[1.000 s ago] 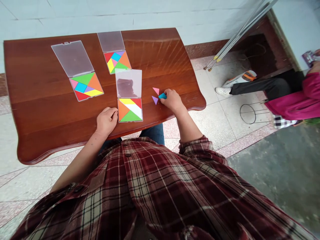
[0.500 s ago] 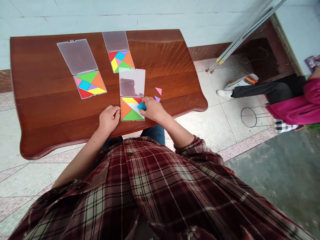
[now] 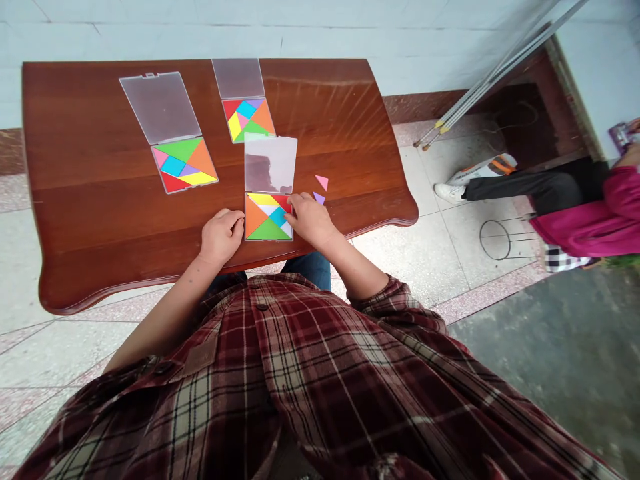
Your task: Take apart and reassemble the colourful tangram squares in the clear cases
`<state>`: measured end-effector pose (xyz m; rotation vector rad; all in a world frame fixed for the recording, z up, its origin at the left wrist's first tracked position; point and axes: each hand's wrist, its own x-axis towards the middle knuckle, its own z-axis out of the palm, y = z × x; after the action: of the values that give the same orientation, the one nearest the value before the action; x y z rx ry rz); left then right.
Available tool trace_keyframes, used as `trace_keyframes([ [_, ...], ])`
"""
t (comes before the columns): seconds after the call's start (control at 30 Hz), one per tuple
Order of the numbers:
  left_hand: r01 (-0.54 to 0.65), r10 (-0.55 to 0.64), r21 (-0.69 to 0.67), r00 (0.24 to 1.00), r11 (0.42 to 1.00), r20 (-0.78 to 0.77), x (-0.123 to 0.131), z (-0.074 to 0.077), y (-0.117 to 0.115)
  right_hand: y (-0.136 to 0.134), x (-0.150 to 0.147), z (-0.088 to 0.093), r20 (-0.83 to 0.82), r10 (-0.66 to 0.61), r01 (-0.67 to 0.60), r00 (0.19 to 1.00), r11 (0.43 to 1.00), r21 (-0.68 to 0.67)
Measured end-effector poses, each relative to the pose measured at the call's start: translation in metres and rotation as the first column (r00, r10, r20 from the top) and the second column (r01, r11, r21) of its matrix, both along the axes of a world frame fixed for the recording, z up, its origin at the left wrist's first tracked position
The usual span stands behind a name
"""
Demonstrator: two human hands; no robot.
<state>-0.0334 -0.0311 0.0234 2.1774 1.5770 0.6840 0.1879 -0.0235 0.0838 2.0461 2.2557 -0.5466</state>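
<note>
Head view: the right hand (image 3: 311, 220) lays its fingers (image 3: 294, 202) on a multicoloured plastic tangram square (image 3: 269, 217), though any pinch is hard to tell. The loosely curled, empty left hand (image 3: 223, 235) sits at the square's 9 o'clock; a small pink triangle (image 3: 322, 182) and small purple triangle (image 3: 319, 198) lie at 2 o'clock.

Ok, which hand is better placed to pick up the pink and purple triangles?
Right, probably: the right hand lies beside the purple triangle and pink triangle, while the left hand sits across the tangram tray.
</note>
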Motion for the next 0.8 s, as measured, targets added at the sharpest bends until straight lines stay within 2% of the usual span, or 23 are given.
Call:
trace_keyframes([
  [0.2, -0.008, 0.008, -0.003, 0.999, 1.000, -0.031, 0.000, 0.003, 0.000, -0.002, 0.004, -0.009, -0.101, 0.095, -0.098, 0.990, 0.995, -0.022],
  [0.4, -0.003, 0.004, 0.009, 1.000, 1.000, -0.030, 0.000, 0.004, -0.001, 0.000, 0.003, -0.009, -0.153, 0.073, -0.083, 0.986, 0.995, -0.057],
  [0.5, -0.005, 0.006, 0.019, 1.000, 1.000, -0.022, -0.001, 0.003, -0.001, 0.007, 0.020, -0.004, -0.192, 0.002, 0.000, 0.981, 1.000, 0.015],
  [0.63, -0.016, 0.016, 0.024, 1.000, 1.000, -0.022, -0.002, 0.001, 0.000, 0.018, 0.055, -0.001, -0.113, -0.204, 0.217, 0.972, 0.969, 0.115],
  [0.7, -0.016, 0.017, 0.019, 1.000, 1.000, -0.021, -0.001, 0.000, 0.000, 0.021, 0.068, -0.003, -0.061, -0.282, 0.287, 0.958, 0.951, 0.118],
  [0.8, -0.019, 0.020, 0.023, 1.000, 1.000, -0.023, -0.001, 0.000, 0.000, 0.022, 0.073, -0.007, -0.018, -0.315, 0.315, 0.949, 0.946, 0.073],
])
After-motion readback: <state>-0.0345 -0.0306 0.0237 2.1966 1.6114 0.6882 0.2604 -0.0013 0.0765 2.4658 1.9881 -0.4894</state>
